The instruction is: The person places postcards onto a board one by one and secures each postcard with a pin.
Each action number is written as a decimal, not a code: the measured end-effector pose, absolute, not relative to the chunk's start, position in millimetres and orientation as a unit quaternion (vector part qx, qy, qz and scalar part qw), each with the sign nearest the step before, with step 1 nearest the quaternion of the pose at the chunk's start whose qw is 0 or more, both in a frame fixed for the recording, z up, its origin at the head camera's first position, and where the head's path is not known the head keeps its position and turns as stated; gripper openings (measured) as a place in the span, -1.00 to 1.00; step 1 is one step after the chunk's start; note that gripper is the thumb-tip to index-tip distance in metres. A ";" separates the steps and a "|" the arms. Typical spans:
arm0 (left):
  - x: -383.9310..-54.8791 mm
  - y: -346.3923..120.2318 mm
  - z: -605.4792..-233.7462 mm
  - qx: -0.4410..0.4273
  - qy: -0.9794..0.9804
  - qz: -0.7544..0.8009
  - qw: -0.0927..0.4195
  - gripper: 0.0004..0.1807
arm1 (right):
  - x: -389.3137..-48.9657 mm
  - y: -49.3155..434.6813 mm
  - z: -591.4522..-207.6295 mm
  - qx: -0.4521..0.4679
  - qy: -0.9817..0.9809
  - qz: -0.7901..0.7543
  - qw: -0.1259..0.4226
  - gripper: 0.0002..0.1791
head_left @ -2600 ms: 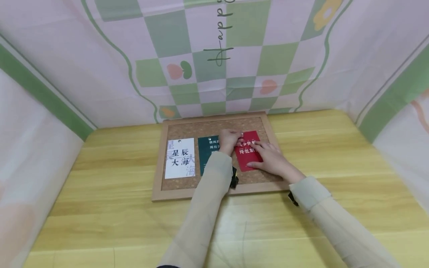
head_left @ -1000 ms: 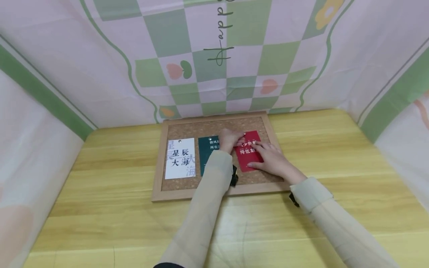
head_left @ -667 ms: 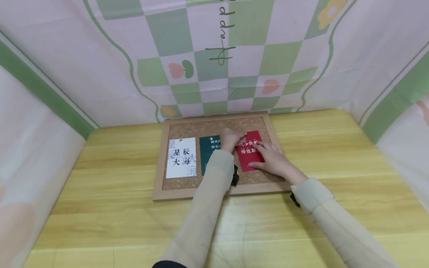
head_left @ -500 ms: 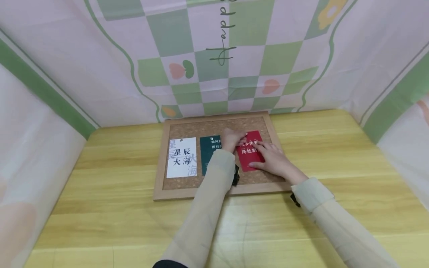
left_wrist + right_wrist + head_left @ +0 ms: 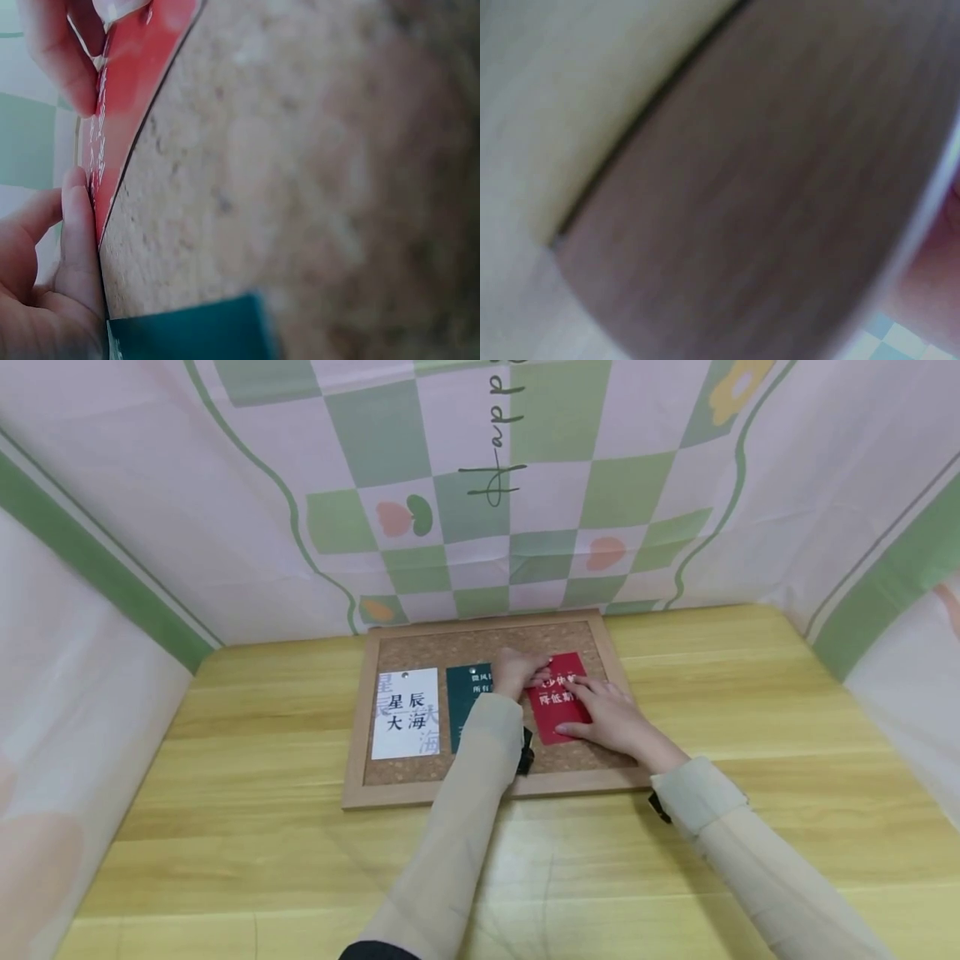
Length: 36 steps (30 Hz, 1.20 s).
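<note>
A red card [image 5: 547, 720] with white writing lies on the right part of a wood-framed cork board [image 5: 408, 772]. At its upper edge my left hand [image 5: 514, 672] has curled fingers, pinching a small silvery thumbtack [image 5: 550, 658]. My right hand [image 5: 613, 720] spreads over the card's right side, thumb and fingers resting on it. In the left wrist view, the left hand [image 5: 49, 300] is beside the red card [image 5: 131, 90], the other hand's fingers farther along. The right wrist view mostly shows the blurred wooden board frame [image 5: 742, 195].
A white card [image 5: 405, 739] and a dark green card [image 5: 460, 714] are tacked to the board, the green one partly behind the left arm. The board lies on a wooden table [image 5: 262, 760], against a patterned cloth [image 5: 465, 510] at the back.
The left fingertips have shifted slightly right along the red card's upper edge. The right hand and the cards stay where they were on the board.
</note>
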<state>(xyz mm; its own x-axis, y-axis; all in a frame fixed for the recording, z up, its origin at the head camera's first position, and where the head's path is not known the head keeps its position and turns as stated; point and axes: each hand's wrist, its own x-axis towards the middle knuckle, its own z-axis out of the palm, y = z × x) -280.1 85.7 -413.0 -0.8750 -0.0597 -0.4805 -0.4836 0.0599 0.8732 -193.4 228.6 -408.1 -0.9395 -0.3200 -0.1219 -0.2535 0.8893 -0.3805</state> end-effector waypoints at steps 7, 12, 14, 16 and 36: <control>-280.5 86.4 -412.4 -0.195 0.707 0.659 0.167 -0.72 | -193.3 228.8 -408.4 -0.146 0.968 -0.184 0.090 -0.14; -280.5 85.8 -412.1 -0.202 0.713 0.651 0.164 -0.71 | -193.8 228.5 -409.5 -0.147 0.967 -0.185 0.092 -0.13; -279.8 85.8 -411.1 -0.204 0.711 0.653 0.160 -0.72 | -193.8 227.9 -409.1 -0.149 0.967 -0.186 0.090 -0.13; -278.8 86.2 -409.5 -0.204 0.708 0.657 0.157 -0.73 | -193.9 227.9 -408.6 -0.148 0.967 -0.188 0.087 -0.13; -277.5 86.8 -405.8 -0.214 0.719 0.644 0.151 -0.75 | -194.3 228.0 -410.1 -0.150 0.968 -0.185 0.084 -0.14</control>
<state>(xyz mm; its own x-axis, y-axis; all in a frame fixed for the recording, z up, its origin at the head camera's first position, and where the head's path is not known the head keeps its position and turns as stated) -277.5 86.8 -405.8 -0.8628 -0.1134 -0.4927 -0.5022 0.0799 0.8610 -194.3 228.0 -410.1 -0.9407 -0.3219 -0.1074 -0.2598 0.8867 -0.3824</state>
